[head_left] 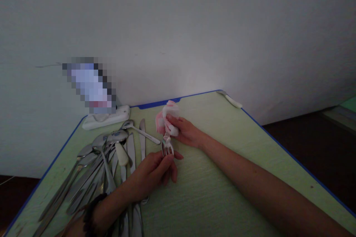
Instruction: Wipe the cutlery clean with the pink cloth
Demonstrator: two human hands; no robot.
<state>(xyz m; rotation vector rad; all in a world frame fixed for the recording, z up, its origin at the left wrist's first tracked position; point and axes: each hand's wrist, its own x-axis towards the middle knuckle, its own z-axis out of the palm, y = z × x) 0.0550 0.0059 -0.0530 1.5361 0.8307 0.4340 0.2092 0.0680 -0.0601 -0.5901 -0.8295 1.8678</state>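
Between my two hands is a fork (168,149), its tines toward me. The fingers of my left hand (160,168) pinch it near the tines. My right hand (185,129) is closed around a pink and white cloth (167,116), which wraps the fork's far end and hides its handle. To the left of my left hand lies a heap of spoons and knives (100,159), partly covered by my forearm. A single spoon (141,132) points toward the fork, and a table knife (142,139) lies just beside it.
A blurred-out screen (90,85) stands in a white holder (107,117) at the table's back left. Another utensil with a white handle (233,101) lies at the back right corner. The green table (205,189) has a blue edge and stands against a pale wall (178,37).
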